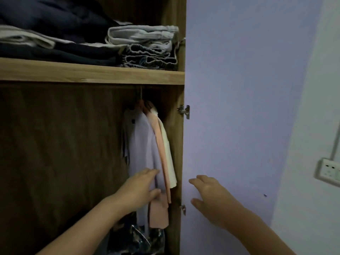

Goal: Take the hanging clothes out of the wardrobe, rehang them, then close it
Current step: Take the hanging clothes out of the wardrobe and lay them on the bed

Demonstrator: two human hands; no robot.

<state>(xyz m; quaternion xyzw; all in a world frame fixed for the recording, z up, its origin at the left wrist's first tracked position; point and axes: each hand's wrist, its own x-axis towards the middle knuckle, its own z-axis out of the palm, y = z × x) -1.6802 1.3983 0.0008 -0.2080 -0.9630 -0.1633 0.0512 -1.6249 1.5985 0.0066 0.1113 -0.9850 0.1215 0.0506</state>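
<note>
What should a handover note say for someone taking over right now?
Left hand: open, fingers touching the lilac shirt; no grip yet.
Right hand: open, by the door, holding nothing.
Clothes: lilac, peach top and cream top hang at the wardrobe's right end, below the shelf.
Done: door open.
Left: take the clothes out, rehang them, close the door.

1. The rail holding the hangers (142, 104) is lost in shadow under the shelf (92, 74).
2. The left hand (141, 186) covers part of the lilac shirt (142, 144).
3. The dark patterned item (136, 238) at the wardrobe bottom is too dim to identify.
4. The wall socket (329, 171) is cut by the right edge.
</note>
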